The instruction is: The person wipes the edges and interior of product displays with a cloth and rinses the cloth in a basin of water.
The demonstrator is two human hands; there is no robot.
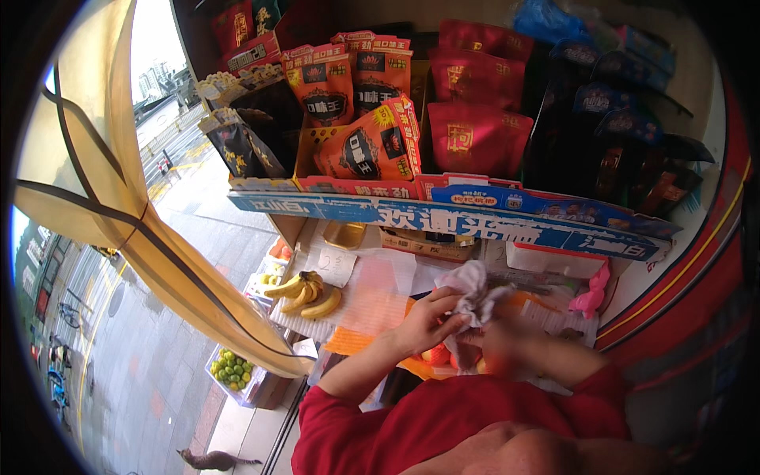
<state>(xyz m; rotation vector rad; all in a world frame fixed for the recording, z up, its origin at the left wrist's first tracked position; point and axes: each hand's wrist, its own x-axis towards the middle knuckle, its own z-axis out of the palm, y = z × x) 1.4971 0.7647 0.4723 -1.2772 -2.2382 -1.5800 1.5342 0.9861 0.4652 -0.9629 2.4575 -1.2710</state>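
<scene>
A crumpled pale cloth (469,291) is bunched between my hands over the front of the fruit stand. My left hand (430,320) grips it, thumb and fingers bent around its left side. Motion blurs my right hand (507,344), which is close beside the cloth's lower right; whether it holds anything cannot be made out. Below my hands, fruit in red foam netting (438,356) is partly hidden by my wrists. A bunch of bananas (303,291) rests on a white ribbed sheet to the left, near a handwritten price card (332,267).
Above the stand, a shelf with a blue sign strip (451,219) holds orange pouches (371,145) and red pouches (478,139). A pink plastic bag (591,291) hangs at right. Down left are a crate of green citrus (231,371), a cat (217,459) and a folded yellow canopy (160,237).
</scene>
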